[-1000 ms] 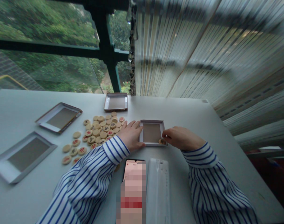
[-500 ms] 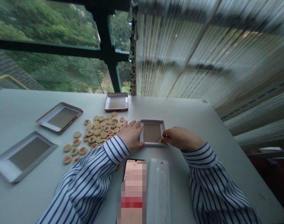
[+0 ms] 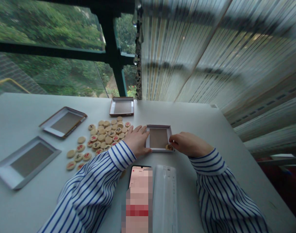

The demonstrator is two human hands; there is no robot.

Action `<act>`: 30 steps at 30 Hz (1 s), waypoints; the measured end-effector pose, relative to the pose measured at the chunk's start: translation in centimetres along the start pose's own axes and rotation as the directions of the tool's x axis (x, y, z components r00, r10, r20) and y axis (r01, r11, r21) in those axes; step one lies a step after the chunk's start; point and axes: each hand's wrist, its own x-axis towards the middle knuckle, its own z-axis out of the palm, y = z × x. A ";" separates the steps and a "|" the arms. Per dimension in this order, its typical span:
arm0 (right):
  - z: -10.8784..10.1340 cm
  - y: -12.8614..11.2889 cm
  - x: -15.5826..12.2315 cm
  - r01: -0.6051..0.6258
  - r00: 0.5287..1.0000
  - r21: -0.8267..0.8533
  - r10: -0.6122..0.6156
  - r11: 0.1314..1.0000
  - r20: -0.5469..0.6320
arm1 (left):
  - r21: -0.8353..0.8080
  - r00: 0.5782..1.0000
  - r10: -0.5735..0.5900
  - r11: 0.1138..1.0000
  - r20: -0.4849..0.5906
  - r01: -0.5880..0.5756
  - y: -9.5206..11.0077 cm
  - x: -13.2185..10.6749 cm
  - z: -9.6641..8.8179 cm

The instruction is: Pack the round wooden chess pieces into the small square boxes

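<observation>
A small shallow cardboard box (image 3: 158,150) lies in front of me, its grey-brown floor facing up. One round wooden Chinese chess piece (image 3: 169,147) with a dark character rests in its near right corner. My left hand (image 3: 137,141) is open, fingers stretched out along the box's left wall. At the right wall, beside that piece, my right hand (image 3: 189,143) is closed with its fingers curled together; whatever lies between the fingertips is hidden. Left of my left hand spreads a heap of chess pieces (image 3: 108,140), some plain side up, others showing red or black characters. My left sleeve covers part of the heap.
Further shallow boxes stand on the white table (image 3: 187,113): one at the back (image 3: 121,114), a brown-edged one (image 3: 63,136) and a white one (image 3: 36,171) at the left. A phone (image 3: 135,181) and a long white case (image 3: 165,200) lie nearest me.
</observation>
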 end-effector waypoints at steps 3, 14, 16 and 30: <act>-0.1 0.0 -0.2 -0.020 1.000 0.021 0.020 1.000 -0.013 | -0.015 1.000 0.008 1.000 -0.007 -0.008 -0.1 0.0 -0.1; -1.8 -0.3 -1.3 -0.109 0.875 0.018 0.104 0.994 -0.473 | -0.138 0.873 -0.054 0.990 -0.484 -0.015 -3.0 -0.9 -2.5; -1.8 -0.3 -1.3 -0.113 0.846 0.021 0.107 0.993 -0.523 | -0.155 0.837 -0.056 0.987 -0.545 -0.035 -3.6 -1.2 -3.1; -2.2 -1.1 -2.0 -0.037 0.791 0.012 0.036 0.999 -0.611 | -0.172 0.753 -0.118 0.985 -0.648 0.007 -4.6 -5.0 -5.8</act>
